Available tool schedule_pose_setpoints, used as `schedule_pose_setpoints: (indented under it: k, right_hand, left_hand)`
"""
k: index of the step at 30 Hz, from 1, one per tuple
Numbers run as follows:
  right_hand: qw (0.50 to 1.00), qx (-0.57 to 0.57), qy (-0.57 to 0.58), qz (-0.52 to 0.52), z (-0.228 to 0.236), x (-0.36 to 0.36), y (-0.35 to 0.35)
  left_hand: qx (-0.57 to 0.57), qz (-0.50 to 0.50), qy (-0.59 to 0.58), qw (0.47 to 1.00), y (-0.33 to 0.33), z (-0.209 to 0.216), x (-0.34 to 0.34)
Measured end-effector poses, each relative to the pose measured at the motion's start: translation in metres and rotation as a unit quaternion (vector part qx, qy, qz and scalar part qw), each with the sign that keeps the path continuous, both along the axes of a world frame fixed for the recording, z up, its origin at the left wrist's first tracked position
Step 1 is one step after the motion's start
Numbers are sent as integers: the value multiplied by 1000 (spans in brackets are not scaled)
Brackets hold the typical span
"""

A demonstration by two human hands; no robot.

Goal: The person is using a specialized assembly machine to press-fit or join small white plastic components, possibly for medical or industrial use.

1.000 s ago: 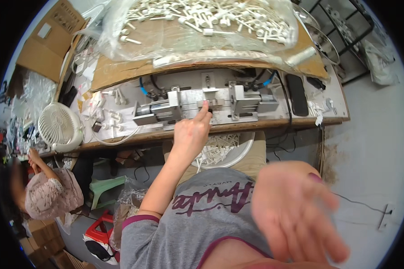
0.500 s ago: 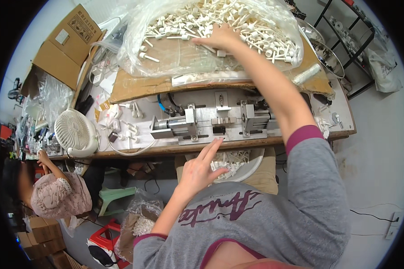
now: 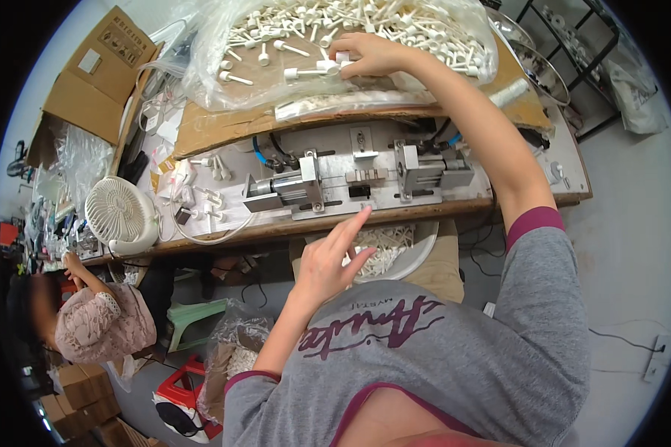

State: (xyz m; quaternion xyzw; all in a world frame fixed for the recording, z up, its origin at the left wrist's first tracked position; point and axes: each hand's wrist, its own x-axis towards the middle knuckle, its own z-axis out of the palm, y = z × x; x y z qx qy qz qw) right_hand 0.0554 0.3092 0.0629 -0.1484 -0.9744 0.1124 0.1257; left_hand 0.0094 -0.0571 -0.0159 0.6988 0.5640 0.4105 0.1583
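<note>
Many white plastic pieces point(image 3: 263, 54), each a thin stem with a wider round head, lie heaped on clear plastic sheeting point(image 3: 205, 78) at the back of the bench. My right hand point(image 3: 374, 56) is at the near edge of this heap, its fingers bent and closed round a white plastic piece point(image 3: 342, 57). More pieces lie close beside the fingertips. My left hand point(image 3: 324, 262) holds nothing; its fingers stretch toward the bench's front edge, just below a metal clamping fixture point(image 3: 364, 179) with a block at each side and a small slotted holder in its middle.
A white fan point(image 3: 121, 212) and loose white parts point(image 3: 215, 201) occupy the bench's left side. Below the front edge stands a tub point(image 3: 417, 249) of white pieces. An open carton point(image 3: 93, 78) is at the far left. Another person point(image 3: 101, 320) works at the lower left.
My right hand has drawn nearer along the heap, and its fingers have closed round a piece. Several pieces have shifted toward me. My left hand stays nearly in place.
</note>
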Motion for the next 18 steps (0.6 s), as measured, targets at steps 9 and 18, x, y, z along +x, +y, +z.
schedule_pose_setpoints:
  k: [9,18]
  right_hand:
    - [954,-15,269,-129,27,128,-84]
    - [775,68,280,-562,-119,336,-117]
  left_hand:
    - [45,5,8,999,5,-1,7]
    - [16,14,46,999,-1,-22,2]
